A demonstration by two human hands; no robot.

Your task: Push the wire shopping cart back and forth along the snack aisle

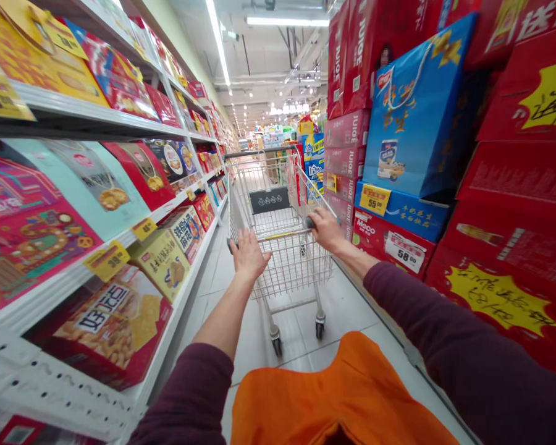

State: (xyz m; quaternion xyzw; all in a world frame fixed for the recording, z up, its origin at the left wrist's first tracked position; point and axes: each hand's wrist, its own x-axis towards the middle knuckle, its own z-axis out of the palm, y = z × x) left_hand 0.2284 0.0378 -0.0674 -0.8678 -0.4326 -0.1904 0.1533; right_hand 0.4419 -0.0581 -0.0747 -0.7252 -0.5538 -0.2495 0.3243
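Guiding the shopping cart (pixel 296 262) straight probably calls for even pressure from both sides. Towards 8 o'clock, the left hand (pixel 250 254) lies open over the handle (pixel 282 233), fingers slightly spread, thumb apart. The cart stands at the centre, reaching towards 12. Towards 3, the right hand (pixel 327 230) curls over the handle, fingers together. Packed shelves (pixel 50 102) line 9 o'clock, pale floor tiles (pixel 352 327) lie towards 5, stacked red cartons (pixel 514 179) rise at 3.

A shopping cart (pixel 296 266) stands on the tiled floor (pixel 352 315) ahead, between a shelving unit (pixel 13 358) holding snack boxes (pixel 115 318) on the left and stacked cartons (pixel 519 185) on the right, where a gift bag (pixel 403 136) rests on a peanut-milk carton (pixel 403 216) that lies on a Meco carton (pixel 367 240).
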